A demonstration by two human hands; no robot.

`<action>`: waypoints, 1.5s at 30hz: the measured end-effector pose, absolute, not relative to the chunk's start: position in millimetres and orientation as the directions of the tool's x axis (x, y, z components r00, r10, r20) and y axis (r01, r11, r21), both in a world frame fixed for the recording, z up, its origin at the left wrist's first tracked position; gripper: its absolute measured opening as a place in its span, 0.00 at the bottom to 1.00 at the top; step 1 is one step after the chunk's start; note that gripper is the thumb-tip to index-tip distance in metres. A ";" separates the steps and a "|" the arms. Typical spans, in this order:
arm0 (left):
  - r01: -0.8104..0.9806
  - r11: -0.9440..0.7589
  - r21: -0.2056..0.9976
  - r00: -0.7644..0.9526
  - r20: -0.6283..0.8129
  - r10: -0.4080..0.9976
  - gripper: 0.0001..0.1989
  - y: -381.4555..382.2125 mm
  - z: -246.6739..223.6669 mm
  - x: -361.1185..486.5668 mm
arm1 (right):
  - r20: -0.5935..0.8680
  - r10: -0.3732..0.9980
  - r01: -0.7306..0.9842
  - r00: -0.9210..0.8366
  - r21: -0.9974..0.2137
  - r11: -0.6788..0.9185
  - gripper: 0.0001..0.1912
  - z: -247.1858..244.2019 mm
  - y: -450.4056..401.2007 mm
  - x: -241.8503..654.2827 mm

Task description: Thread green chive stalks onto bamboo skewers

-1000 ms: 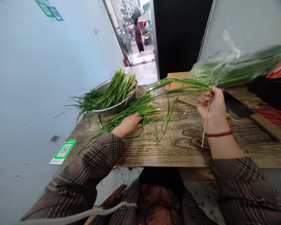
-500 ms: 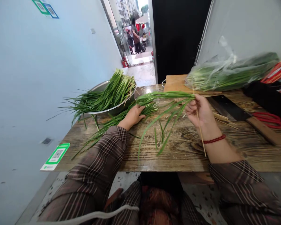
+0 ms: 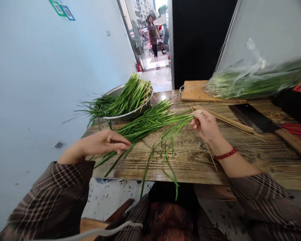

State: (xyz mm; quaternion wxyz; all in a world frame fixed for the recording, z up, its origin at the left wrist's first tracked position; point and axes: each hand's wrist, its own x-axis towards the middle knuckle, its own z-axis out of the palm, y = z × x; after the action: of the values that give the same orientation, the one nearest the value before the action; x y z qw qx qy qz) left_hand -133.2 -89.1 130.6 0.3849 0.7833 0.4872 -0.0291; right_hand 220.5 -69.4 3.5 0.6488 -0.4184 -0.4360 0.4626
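My right hand (image 3: 207, 125) pinches the pale ends of a few garlic chives (image 3: 182, 117) together with a thin bamboo skewer (image 3: 207, 147). The held leaves spread left, and some droop past the table's front edge. My left hand (image 3: 105, 142) hovers left of centre, its thumb and fingers drawn together at the tips. Green leaves lie right at those fingertips; whether any are gripped is hidden. A loose pile of garlic chives (image 3: 142, 124) rests on the wooden table (image 3: 190, 167) between my hands. Behind it stands a metal bowl (image 3: 125, 117) heaped with chives, several skewers poking out.
Loose bamboo skewers (image 3: 230, 123) lie beyond my right hand, with a cleaver (image 3: 253, 117) beside them. Red-handled scissors (image 3: 297, 130) are farther right. At the back are a cutting board (image 3: 194, 92) and a plastic bag of chives (image 3: 253, 82). People are outside the doorway.
My left hand has left the pile, moving left and nearer to me. My right hand has lowered slightly with the chives and skewer. The view has shifted left.
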 end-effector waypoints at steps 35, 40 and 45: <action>0.737 -0.664 0.125 0.675 -0.087 0.733 0.35 -43.1 73.8 -72.7 | -0.113 0.994 -0.071 0.014 -0.991 -0.112 0.11 -44.0 -65.5 175.1; 0.672 -0.643 0.367 0.694 -0.011 0.720 0.30 -29.6 96.6 -50.0 | -0.102 0.987 -0.082 0.121 -0.992 -0.092 0.11 -43.9 -59.6 180.8; 0.659 -0.608 0.442 0.609 0.159 0.777 0.17 -21.5 79.6 -16.1 | -0.124 0.988 -0.118 0.088 -0.986 -0.113 0.11 -38.6 -61.7 177.5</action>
State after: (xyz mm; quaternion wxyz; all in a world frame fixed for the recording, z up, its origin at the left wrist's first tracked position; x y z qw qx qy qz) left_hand -16.1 -21.5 79.6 0.1724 0.8803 0.4079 0.1700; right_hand 177.5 -61.7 -38.6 0.5202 -0.5231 -0.4158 0.5319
